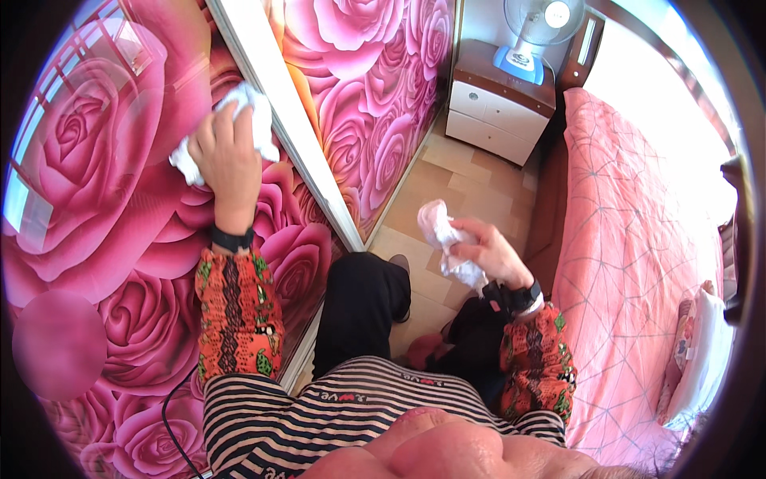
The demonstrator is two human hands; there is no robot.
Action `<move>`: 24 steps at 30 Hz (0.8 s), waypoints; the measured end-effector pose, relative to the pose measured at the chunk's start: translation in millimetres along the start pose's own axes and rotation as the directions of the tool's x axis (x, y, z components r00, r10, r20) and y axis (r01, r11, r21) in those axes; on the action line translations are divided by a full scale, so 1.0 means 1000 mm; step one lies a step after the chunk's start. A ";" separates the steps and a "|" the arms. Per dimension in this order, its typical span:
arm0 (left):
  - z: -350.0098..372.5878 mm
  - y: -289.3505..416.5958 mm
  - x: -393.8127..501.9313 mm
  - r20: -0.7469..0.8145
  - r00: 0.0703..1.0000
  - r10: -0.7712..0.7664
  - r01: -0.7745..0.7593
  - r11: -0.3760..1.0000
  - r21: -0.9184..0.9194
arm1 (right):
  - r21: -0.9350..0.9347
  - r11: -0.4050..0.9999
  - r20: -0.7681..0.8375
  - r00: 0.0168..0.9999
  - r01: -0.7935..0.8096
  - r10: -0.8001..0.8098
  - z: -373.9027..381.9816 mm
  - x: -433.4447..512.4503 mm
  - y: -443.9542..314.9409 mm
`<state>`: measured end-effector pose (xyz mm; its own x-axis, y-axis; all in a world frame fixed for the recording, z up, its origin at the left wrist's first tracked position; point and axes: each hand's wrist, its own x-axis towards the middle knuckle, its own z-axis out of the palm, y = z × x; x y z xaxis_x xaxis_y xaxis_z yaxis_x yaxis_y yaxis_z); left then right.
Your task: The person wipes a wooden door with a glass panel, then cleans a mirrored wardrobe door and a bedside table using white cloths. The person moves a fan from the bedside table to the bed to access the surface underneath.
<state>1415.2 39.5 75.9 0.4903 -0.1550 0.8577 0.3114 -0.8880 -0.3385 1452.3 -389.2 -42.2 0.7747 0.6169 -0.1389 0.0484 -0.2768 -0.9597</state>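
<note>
My left hand (226, 158) lies over a crumpled white cloth (258, 123) on a glossy panel (137, 233) printed with pink roses. The fingers curl across the cloth, beside the panel's pale metal frame (272, 96). Part of the cloth is hidden under my palm. In my right hand (488, 251), a bunched white and pinkish cloth (440, 224) is held in the air above the tiled floor. Its ends stick out on both sides of my fingers.
A second rose-printed panel (383, 114) stands behind the frame. At the back, a blue table fan (519, 63) sits on a nightstand (494, 123) with white drawers. On the right is a bed (628, 239) with a pink cover and pillows (700, 359). A black cord (170, 419) hangs at lower left.
</note>
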 end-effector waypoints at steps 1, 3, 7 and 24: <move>-0.002 0.002 -0.019 0.065 0.998 -0.003 0.005 1.000 -0.022 | 0.000 1.000 0.011 1.000 0.011 -0.011 -0.005 0.005 -0.001; -0.009 0.007 -0.056 0.150 0.989 0.010 -0.002 0.999 -0.050 | 0.047 0.999 -0.010 1.000 -0.021 0.021 -0.007 0.012 -0.006; -0.041 0.009 -0.119 0.282 0.953 0.113 -0.086 0.990 -0.107 | 0.061 0.998 0.040 0.999 -0.012 0.009 -0.005 0.007 -0.023; 0.000 0.000 0.029 -0.109 0.991 -0.082 0.088 0.995 0.046 | 0.026 0.999 0.036 0.999 0.041 -0.041 -0.018 0.000 -0.003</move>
<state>1429.4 35.3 100.7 0.3713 -0.1275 0.9197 0.3906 -0.8772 -0.2793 1463.9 -401.7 -34.7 0.7490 0.6537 -0.1076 0.0632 -0.2322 -0.9706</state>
